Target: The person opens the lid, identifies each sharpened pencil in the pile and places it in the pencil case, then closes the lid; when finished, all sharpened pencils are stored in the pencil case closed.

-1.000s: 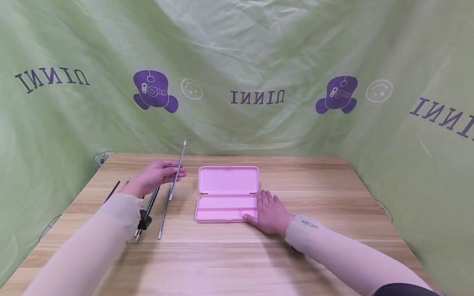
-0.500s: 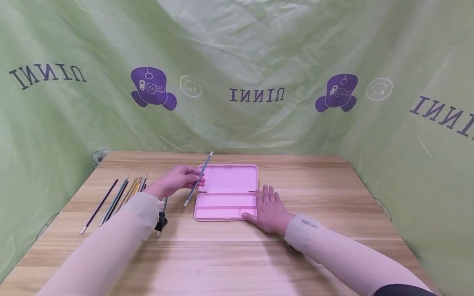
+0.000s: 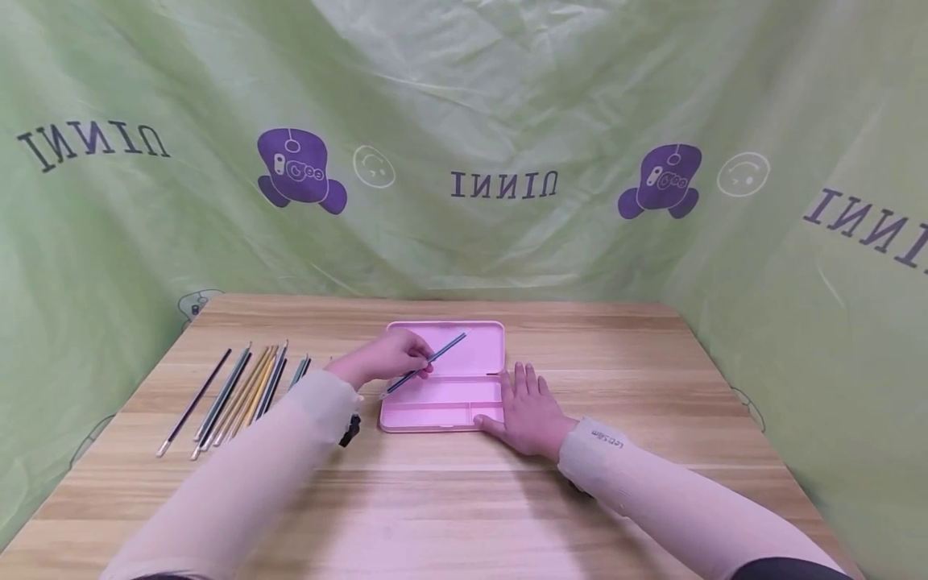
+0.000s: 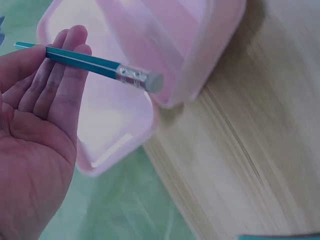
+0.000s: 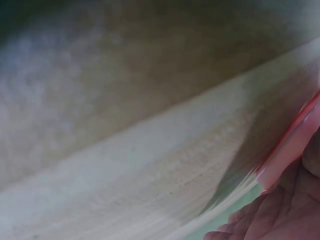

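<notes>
Left hand (image 3: 391,354) pinching, right hand (image 3: 528,415) outstretched
The left sits nearer the desk's (image 3: 638,354) far edge; the right (thumb stuck out inward) lies palm down, its forearm (image 3: 674,483) slanting in near the right edge.

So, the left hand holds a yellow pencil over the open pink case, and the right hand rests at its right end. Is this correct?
The pencil in the left hand is teal, not yellow; the left wrist view shows its colour clearly. The rest stands.
</notes>
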Demonstrator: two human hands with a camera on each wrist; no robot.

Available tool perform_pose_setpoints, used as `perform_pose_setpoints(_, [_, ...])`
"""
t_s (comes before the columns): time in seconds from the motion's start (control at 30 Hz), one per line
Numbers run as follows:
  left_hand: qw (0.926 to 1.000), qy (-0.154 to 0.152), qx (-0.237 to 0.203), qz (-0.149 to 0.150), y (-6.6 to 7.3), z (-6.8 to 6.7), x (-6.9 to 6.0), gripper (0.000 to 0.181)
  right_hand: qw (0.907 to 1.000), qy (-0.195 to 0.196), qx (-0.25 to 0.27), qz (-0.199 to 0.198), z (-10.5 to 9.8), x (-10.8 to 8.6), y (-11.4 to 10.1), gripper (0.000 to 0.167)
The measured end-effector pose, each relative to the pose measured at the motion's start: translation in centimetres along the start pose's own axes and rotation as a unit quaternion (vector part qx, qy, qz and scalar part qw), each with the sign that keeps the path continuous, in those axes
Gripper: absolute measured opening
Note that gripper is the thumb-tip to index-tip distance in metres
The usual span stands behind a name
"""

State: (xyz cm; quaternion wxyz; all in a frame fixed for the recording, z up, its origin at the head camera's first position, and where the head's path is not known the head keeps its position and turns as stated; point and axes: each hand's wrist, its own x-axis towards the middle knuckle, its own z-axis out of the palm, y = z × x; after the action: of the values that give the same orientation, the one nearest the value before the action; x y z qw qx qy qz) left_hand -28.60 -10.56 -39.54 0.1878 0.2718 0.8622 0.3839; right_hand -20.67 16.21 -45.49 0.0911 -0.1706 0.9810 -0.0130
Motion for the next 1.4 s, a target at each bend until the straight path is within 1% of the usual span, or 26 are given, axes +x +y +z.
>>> perform_pose_setpoints(0.07, [0.9994, 0.000, 0.032, 0.009, 0.1, 0.5, 0.3, 0.018, 1.0000, -0.002, 0.002, 0.001, 0.0, 0.0, -0.1, 0.100])
perform_pose_setpoints(0.17, [0.9960, -0.004, 0.087, 0.020, 0.4, 1.1, 0.6, 0.017, 1.0000, -0.006, 0.003, -0.001, 0.0, 0.0, -0.3, 0.100])
perform_pose_setpoints(0.23, [0.9935, -0.009, 0.111, 0.021, 0.6, 1.4, 0.7, 0.016, 1.0000, -0.008, -0.001, -0.003, 0.1, 0.1, -0.4, 0.099])
perform_pose_setpoints(0.3, [0.9917, -0.014, 0.127, 0.017, 0.9, 1.6, 0.7, 0.016, 0.9999, -0.007, -0.006, -0.005, 0.0, 0.1, -0.4, 0.099])
perform_pose_setpoints(0.43, [0.9900, -0.027, 0.138, 0.004, 1.0, 1.9, 0.6, 0.017, 0.9998, -0.007, -0.016, -0.009, -0.1, 0.2, -0.5, 0.100])
perform_pose_setpoints(0.57, [0.9925, -0.045, 0.113, -0.015, 0.7, 2.0, 0.6, 0.018, 0.9998, -0.008, -0.017, -0.012, -0.3, 0.4, -0.6, 0.100])
perform_pose_setpoints(0.67, [0.9938, -0.050, 0.094, -0.029, 0.3, 2.2, 0.8, 0.018, 0.9997, -0.008, -0.016, -0.015, -0.2, 0.5, -0.6, 0.100])
perform_pose_setpoints(0.77, [0.9921, -0.052, 0.110, -0.032, 0.0, 2.5, 0.9, 0.019, 0.9996, -0.011, -0.017, -0.017, -0.2, 0.6, -0.7, 0.100])
perform_pose_setpoints(0.87, [0.9870, -0.051, 0.151, -0.021, -0.2, 2.8, 1.0, 0.019, 0.9995, -0.014, -0.019, -0.019, -0.2, 0.7, -0.7, 0.100])
perform_pose_setpoints(1.0, [0.9825, -0.040, 0.182, -0.011, -0.3, 3.1, 0.9, 0.017, 0.9996, -0.016, -0.015, -0.020, -0.3, 0.7, -0.7, 0.100])
perform_pose_setpoints(1.1, [0.9812, -0.024, 0.191, 0.001, -0.4, 3.5, 0.7, 0.017, 0.9996, -0.014, -0.011, -0.023, -0.3, 0.7, -0.6, 0.100])
perform_pose_setpoints(1.17, [0.9803, -0.013, 0.196, 0.014, -0.3, 3.7, 0.6, 0.017, 0.9996, -0.013, -0.010, -0.022, -0.3, 0.6, -0.5, 0.100])
perform_pose_setpoints(1.3, [0.9821, 0.007, 0.187, 0.024, -0.4, 3.8, 0.4, 0.021, 0.9998, -0.016, -0.003, -0.014, -0.4, 0.2, -0.2, 0.099])
perform_pose_setpoints(1.4, [0.9869, 0.029, 0.158, 0.008, -1.0, 3.3, -0.2, 0.025, 0.9997, -0.020, 0.000, -0.011, -0.5, -0.1, 0.0, 0.099])
